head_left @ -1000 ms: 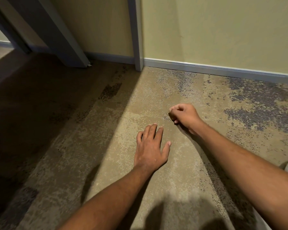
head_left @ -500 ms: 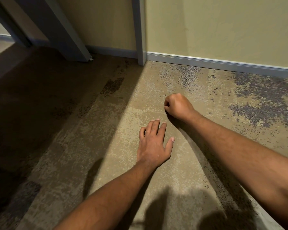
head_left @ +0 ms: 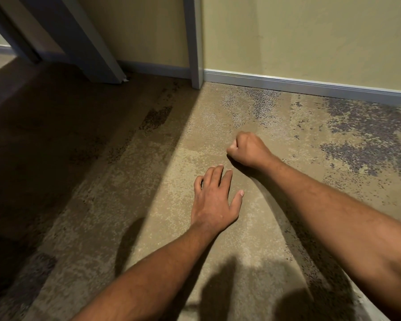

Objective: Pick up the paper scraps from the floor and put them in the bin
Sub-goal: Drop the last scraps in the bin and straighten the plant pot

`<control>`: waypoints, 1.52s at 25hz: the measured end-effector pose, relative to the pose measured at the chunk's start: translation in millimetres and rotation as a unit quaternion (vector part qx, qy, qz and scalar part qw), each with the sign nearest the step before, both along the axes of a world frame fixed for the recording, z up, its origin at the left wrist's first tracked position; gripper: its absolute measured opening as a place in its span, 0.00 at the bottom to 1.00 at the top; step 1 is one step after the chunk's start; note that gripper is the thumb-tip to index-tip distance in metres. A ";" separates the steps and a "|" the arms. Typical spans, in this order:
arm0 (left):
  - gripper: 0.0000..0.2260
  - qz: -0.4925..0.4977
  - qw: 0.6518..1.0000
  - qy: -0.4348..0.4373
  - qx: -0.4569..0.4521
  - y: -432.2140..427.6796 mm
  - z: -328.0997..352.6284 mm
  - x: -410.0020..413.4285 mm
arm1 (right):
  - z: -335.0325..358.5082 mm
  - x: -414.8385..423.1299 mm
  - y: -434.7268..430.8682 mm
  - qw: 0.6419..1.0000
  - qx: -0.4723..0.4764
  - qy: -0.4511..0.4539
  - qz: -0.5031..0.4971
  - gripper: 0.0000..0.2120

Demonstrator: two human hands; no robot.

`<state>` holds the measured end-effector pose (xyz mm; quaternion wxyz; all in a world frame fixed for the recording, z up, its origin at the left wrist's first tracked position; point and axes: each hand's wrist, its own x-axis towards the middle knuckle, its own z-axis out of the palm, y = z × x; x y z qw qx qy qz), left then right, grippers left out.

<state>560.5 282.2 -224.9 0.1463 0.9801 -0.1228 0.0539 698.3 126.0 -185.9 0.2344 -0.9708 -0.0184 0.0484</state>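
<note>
Both forearms reach in from the bottom edge over the carpet (head_left: 148, 181). The left hand (head_left: 214, 202) lies palm down, flat, fingers spread slightly and pointing toward 12 o'clock, thumb out to the right; it holds nothing. The right hand (head_left: 249, 149), just beyond it at about 1 o'clock, is curled into a tight fist, knuckles up, with its forearm running back toward 4 o'clock. Whether the fist encloses a scrap cannot be told: no paper shows between the fingers, and none is visible on the carpet. A baseboard (head_left: 310, 85) and yellow wall (head_left: 310, 38) close the scene at 12 o'clock, with a door frame (head_left: 196, 42) left of them.
</note>
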 end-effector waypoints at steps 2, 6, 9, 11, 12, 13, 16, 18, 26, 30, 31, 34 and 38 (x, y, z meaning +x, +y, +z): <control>0.30 0.002 1.000 0.003 0.003 -0.1 0.3 -0.2 | 3.9 -11.1 -9.8 0.986 0.149 0.027 -0.069 0.09; 0.29 -0.001 1.000 0.004 -0.003 0.1 -0.5 -0.3 | 15.1 -54.3 -33.3 0.906 0.373 0.114 -0.166 0.12; 0.29 -0.008 1.000 0.003 0.001 1.3 1.1 -0.5 | 19.9 -94.2 -48.1 0.839 0.476 0.169 -0.203 0.09; 0.29 -0.010 1.000 0.010 0.005 1.4 4.4 -0.9 | 33.2 -122.3 -56.5 0.803 0.522 0.191 -0.214 0.07; 0.29 -0.012 1.000 0.015 0.004 1.4 6.6 -1.7 | 43.8 -137.0 -61.7 0.786 0.547 0.197 -0.211 0.07; 0.30 -0.013 1.000 0.022 0.002 3.0 8.7 -2.3 | 56.0 -152.2 -67.2 0.766 0.576 0.199 -0.205 0.06; 0.32 -0.022 0.998 0.056 -0.002 4.8 16.7 -1.3 | 104.6 -206.5 -94.8 0.738 0.624 0.175 -0.186 0.05; 0.33 -0.020 0.996 0.084 0.028 4.6 21.9 2.8 | 142.4 -247.9 -121.1 0.767 0.599 0.151 -0.176 0.06; 0.24 -0.097 0.971 0.144 -0.165 -120.0 107.9 -10.3 | 299.1 -434.0 -295.6 0.854 0.429 0.095 -0.279 0.12; 0.21 -0.204 0.942 0.118 -0.240 -215.1 164.2 -40.9 | 338.4 -528.1 -358.8 0.877 0.333 0.100 -0.332 0.18; 0.19 -0.217 0.937 0.114 -0.250 -232.8 172.4 -48.5 | 344.4 -551.8 -372.0 0.876 0.313 0.082 -0.357 0.20; 0.14 -0.243 0.926 0.111 -0.267 -276.1 184.6 -72.7 | 361.5 -626.7 -416.7 0.846 0.261 0.002 -0.465 0.20; 0.12 -0.260 0.924 0.119 -0.253 -302.0 184.6 -92.8 | 370.3 -713.9 -470.5 0.798 0.191 -0.033 -0.570 0.13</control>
